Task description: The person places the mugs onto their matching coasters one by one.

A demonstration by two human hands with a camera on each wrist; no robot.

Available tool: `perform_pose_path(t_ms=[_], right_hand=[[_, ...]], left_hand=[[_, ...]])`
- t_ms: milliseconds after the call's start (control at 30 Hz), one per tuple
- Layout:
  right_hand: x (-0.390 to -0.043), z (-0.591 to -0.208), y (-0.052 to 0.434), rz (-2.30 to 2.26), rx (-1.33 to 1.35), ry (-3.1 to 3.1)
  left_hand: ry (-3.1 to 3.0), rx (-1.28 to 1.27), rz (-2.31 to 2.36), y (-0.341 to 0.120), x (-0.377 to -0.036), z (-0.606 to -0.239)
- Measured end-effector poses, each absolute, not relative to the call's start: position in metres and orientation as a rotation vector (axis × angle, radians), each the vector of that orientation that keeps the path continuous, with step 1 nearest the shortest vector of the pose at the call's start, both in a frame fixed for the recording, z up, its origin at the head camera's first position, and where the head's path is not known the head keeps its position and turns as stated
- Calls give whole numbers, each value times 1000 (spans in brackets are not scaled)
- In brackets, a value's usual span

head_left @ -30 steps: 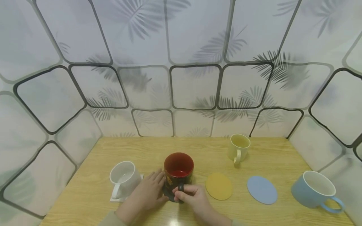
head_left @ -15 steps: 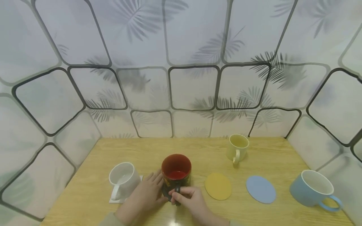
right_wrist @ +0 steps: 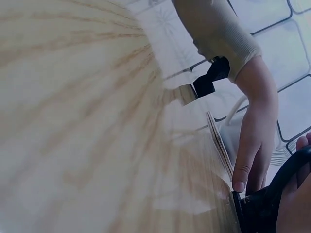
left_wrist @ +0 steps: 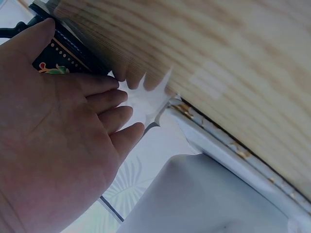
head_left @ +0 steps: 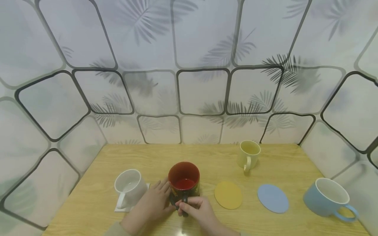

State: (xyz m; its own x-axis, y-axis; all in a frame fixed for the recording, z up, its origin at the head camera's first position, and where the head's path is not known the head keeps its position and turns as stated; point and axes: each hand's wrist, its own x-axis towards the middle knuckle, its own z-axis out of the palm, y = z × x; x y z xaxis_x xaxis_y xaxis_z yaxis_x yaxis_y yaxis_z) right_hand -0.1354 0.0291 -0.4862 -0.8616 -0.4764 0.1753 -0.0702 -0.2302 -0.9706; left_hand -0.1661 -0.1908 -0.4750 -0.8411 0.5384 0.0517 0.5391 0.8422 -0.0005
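A black mug [head_left: 183, 179] with a red inside stands near the table's front edge on a dark coaster [head_left: 173, 200]. My right hand [head_left: 195, 209] pinches the mug's handle [head_left: 184, 200], which points toward me. My left hand [head_left: 153, 201] lies flat beside the mug, its straight fingers against the mug's left side and the coaster. The left wrist view shows my left palm [left_wrist: 68, 145] with straight fingers next to the patterned mug wall [left_wrist: 57, 54]. In the right wrist view my left thumb [right_wrist: 242, 180] touches the dark coaster edge [right_wrist: 238, 213] next to the black handle [right_wrist: 290, 167].
A white mug [head_left: 130, 186] stands on a white square coaster [head_left: 121, 207] just left of my left hand. To the right lie a yellow coaster [head_left: 228, 195] and a blue coaster [head_left: 273, 198]. A yellow mug [head_left: 249, 154] stands behind them, a blue mug [head_left: 327, 197] far right. Patterned panels wall the table [head_left: 280, 226].
The black mug has shifted slightly left and its handle has turned more toward me, with my right hand following it. My left hand has stayed beside the mug.
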Motion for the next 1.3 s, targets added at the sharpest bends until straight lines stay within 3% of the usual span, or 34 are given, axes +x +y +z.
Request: perform_pose_path(t_ms=[1300], right_hand=[[-140, -472, 50, -1904, -860, 1795]], left_hand=[[-2967, -858, -152, -192, -168, -468]])
